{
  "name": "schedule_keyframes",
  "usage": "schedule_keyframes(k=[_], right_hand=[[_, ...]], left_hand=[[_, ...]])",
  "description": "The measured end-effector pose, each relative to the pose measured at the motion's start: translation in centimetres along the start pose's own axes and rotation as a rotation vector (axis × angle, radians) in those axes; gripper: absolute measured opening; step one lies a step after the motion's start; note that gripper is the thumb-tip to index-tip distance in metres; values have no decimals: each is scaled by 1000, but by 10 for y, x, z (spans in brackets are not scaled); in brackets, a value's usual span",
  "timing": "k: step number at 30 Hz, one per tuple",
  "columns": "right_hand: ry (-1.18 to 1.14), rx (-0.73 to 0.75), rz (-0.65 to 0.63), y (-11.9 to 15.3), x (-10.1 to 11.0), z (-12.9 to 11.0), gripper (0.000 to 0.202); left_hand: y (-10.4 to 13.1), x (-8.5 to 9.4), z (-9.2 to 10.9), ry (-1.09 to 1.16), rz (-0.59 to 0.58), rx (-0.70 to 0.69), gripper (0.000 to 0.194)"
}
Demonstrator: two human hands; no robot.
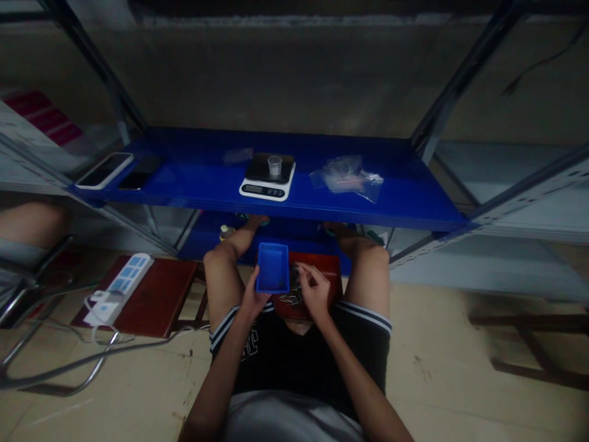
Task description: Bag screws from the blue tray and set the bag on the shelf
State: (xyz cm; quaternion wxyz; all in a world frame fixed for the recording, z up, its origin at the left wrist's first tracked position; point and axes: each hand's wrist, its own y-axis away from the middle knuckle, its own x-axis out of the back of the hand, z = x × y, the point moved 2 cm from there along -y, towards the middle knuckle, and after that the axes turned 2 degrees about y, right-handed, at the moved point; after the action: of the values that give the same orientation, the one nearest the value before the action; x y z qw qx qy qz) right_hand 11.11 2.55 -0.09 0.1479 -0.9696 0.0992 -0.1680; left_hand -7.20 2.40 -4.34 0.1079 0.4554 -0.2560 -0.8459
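My left hand [252, 298] grips the near left corner of a small blue tray [272, 265] held above my lap. My right hand [313, 292] hovers just right of the tray, its fingertips pinched over a pile of small dark metal pieces [292, 296]. The pile lies on a red-brown board [327, 265] between my knees. Whether the right fingers hold a piece is too small and dark to tell.
A blue metal shelf [207, 184] stands in front, carrying a white digital scale [267, 178] with a small clear cup [275, 164], clear plastic bags [348, 175] and two phones [105, 170]. A power strip [120, 286] on a red stool and cables lie left.
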Motion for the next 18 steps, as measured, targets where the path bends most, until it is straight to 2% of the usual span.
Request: schedule_keyframes(k=[2,3,7,9,11,14,18], right_hand=[[119,-19,38,10,4,7,32],[203,-30,-5,17,3,11,31],[564,-88,-412,51,-17,21,20],[690,-49,-551,60,-32,21,21],[778,10,-634,61,-47,19,23],[874,9,-731,58,-63,15,23],[913,-16,-813,58,-72,12,25]], left_hand=[[1,-2,13,74,-33,-92,60],[2,-2,19,111,-38,-148,63],[2,3,36,199,50,-306,64],[3,3,37,203,69,-306,63],[4,1,34,195,81,-274,62],[5,-2,30,180,101,-226,61],[5,-4,29,184,97,-216,62]])
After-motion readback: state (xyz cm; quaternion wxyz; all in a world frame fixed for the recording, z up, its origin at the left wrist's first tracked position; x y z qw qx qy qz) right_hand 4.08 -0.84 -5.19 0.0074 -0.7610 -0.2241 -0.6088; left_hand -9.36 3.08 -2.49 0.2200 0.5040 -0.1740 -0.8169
